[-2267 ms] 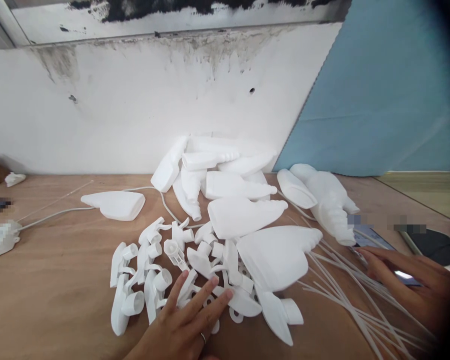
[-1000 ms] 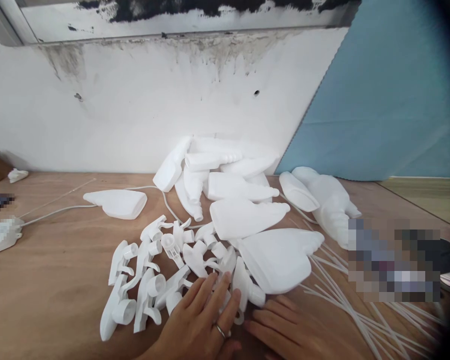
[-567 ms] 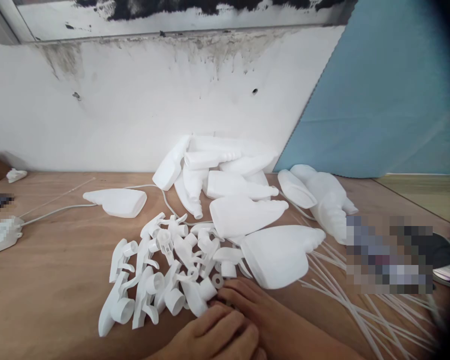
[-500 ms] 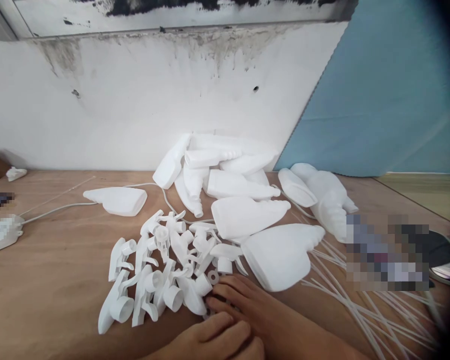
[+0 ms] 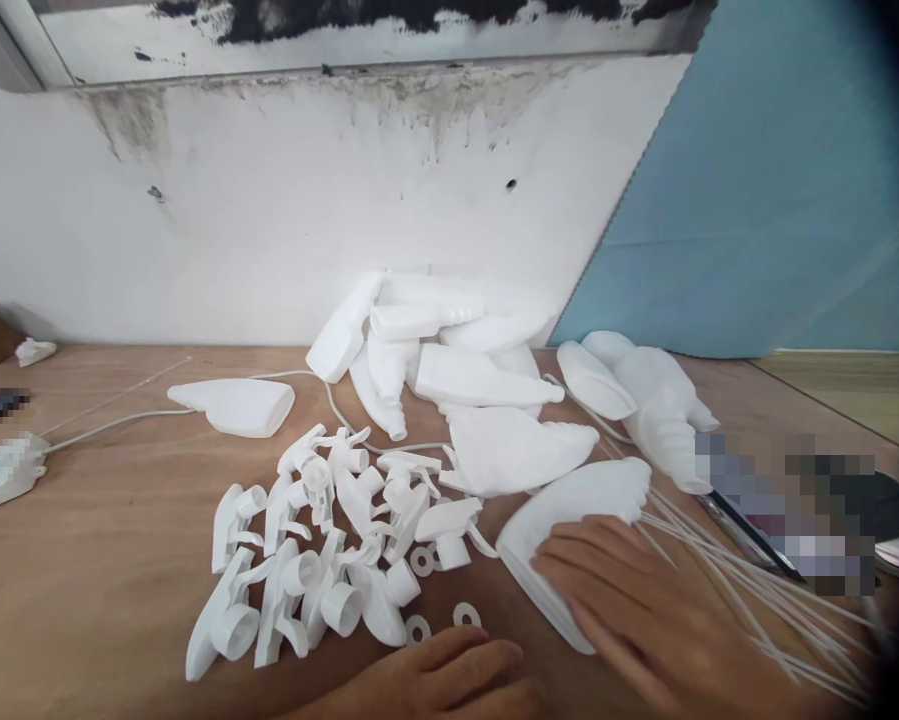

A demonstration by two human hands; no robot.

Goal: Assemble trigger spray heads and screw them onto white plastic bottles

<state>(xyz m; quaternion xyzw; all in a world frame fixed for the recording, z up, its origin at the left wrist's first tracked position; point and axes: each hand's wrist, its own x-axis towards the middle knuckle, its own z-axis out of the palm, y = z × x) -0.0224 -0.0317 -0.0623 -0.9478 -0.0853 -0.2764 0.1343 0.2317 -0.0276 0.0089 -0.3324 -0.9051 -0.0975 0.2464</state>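
Observation:
My right hand (image 5: 636,610) lies flat with its fingers stretched over a white spray bottle (image 5: 569,510) lying on its side on the wooden table (image 5: 104,560). My left hand (image 5: 449,685) rests low at the bottom edge, fingers loosely extended on the table just behind two small white washers (image 5: 441,622). A heap of white trigger spray heads (image 5: 329,540) lies in front of my left hand. More white bottles (image 5: 449,350) are piled against the wall.
Thin white dip tubes (image 5: 756,590) fan out at the right, beside a blurred-out dark object (image 5: 794,510). A single bottle (image 5: 231,405) and a white cable (image 5: 104,428) lie at the left. A blue panel (image 5: 779,200) leans at the back right.
My right hand has moved from the trigger heads rightwards onto the big bottle, which has shifted and turned. My left hand has drawn back towards me. The trigger heads are bunched further left.

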